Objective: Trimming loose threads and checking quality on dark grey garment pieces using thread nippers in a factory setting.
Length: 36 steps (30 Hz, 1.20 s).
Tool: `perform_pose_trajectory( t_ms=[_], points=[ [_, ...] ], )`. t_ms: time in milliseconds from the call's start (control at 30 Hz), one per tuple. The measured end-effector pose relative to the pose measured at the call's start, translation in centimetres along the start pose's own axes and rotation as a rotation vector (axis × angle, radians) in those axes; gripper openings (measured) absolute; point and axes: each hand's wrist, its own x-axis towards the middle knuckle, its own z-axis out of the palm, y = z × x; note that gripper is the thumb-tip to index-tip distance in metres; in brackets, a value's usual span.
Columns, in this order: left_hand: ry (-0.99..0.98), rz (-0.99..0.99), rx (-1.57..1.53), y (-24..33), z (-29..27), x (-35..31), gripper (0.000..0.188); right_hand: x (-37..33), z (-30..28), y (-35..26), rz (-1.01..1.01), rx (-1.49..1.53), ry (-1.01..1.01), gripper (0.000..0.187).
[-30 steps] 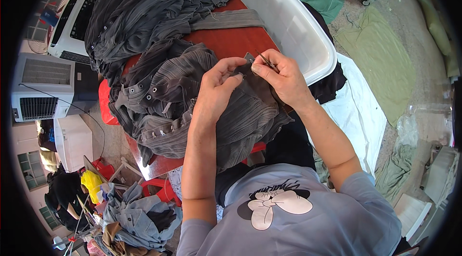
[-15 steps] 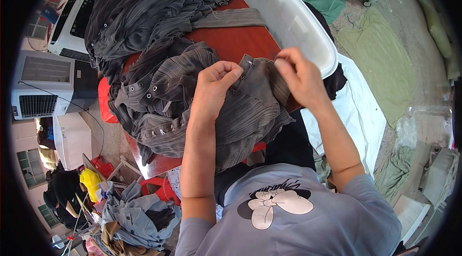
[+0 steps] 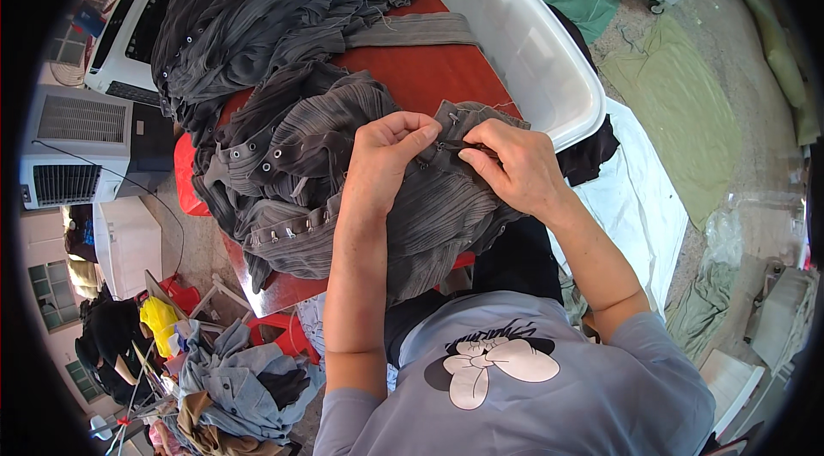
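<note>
A dark grey ribbed garment (image 3: 403, 207) lies bunched on the red tabletop, with metal hooks along one band and eyelets along another. My left hand (image 3: 382, 151) is closed, thumb and forefinger pinching the edge of the garment's band beside a metal hook (image 3: 453, 119). Close to its fingertips, my right hand (image 3: 515, 166) is closed on a small, slim dark tool (image 3: 462, 146) that points toward the left hand. Its exact kind is mostly hidden by the fingers. A loose thread shows at the band's far corner.
A larger heap of grey garments (image 3: 266, 10) covers the table's far left. One flat grey strip (image 3: 412, 30) lies on the red tabletop (image 3: 421, 70). The white plastic tub (image 3: 549, 53) stands along the right. Air coolers (image 3: 81, 151) and piled clothes (image 3: 236, 387) are at left.
My right hand has moved left and down from beyond the band's right end to near my left fingertips. My left hand keeps its pinch, barely shifted.
</note>
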Motion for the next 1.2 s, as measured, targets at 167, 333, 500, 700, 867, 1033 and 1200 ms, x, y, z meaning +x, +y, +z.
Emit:
perform_pose_trajectory(
  t_ms=[167,333,500,700,867,1033,1200],
  points=[
    [-0.010,0.010,0.004,0.0,0.0,0.0,0.015,0.1,0.2,0.0,0.031,0.048,0.001,0.015],
    [-0.031,-0.006,0.007,-0.2,-0.3,0.1,0.014,0.1,0.6,0.3,0.040,0.090,0.008,0.016],
    [-0.038,-0.015,0.020,-0.3,-0.5,0.1,0.014,0.2,1.1,0.3,-0.031,0.070,0.052,0.014],
    [-0.023,0.000,-0.023,-0.4,-0.1,0.1,0.012,-0.3,1.5,0.9,0.064,0.169,0.032,0.014],
    [-0.052,0.012,-0.088,-0.3,-0.2,0.1,0.020,-0.4,1.4,1.9,0.554,0.958,0.281,0.021],
    [-0.050,0.000,-0.078,0.4,0.4,0.2,0.036,-0.3,0.7,2.0,0.527,0.934,0.303,0.020],
    [-0.071,-0.004,-0.029,1.0,0.8,0.1,0.044,-0.5,1.1,1.2,0.278,0.583,0.140,0.017]
  ],
)
